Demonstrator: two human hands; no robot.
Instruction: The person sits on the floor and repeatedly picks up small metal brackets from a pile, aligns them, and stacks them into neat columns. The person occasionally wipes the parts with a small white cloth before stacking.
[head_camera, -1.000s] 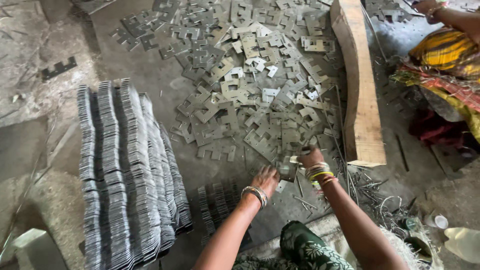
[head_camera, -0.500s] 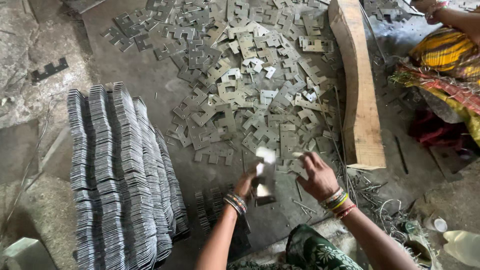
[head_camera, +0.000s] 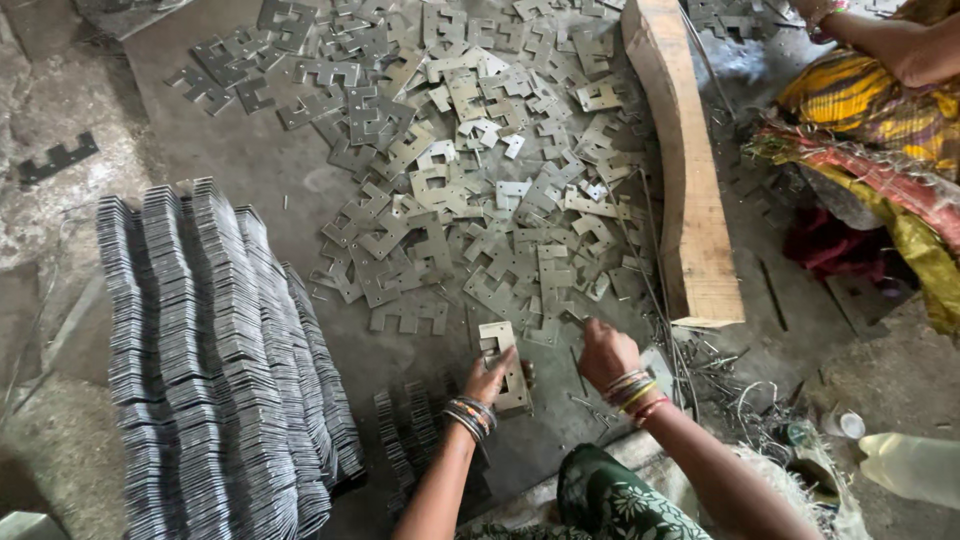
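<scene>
Your left hand (head_camera: 487, 380) is holding a small stack of flat metal plates (head_camera: 503, 366). The stack stands up on the grey floor (head_camera: 250, 160), tilted a little, and your fingers are wrapped around its lower left edge, with your thumb pressed on the side facing you. The top of the stack sticks up above your fingers. Your right hand (head_camera: 605, 353) is just to the right of the stack, but it does not touch it. Its fingers are curled in, with the tips pointing down at the near edge of the big pile of loose plates (head_camera: 470, 160). You cannot tell if those fingers have pinched a plate or are only touching one. The loose plates are grey and have notches cut in them, and they are spread all over the floor in front of you. On your left are long tidy rows of stacked plates (head_camera: 210, 370), packed close together. A thick wooden block (head_camera: 680, 170) lies on the right side of the pile. Bits of bent wire (head_camera: 740, 400) lie near your right wrist. Another person in bright striped cloth (head_camera: 880, 110) sits at the far right.
</scene>
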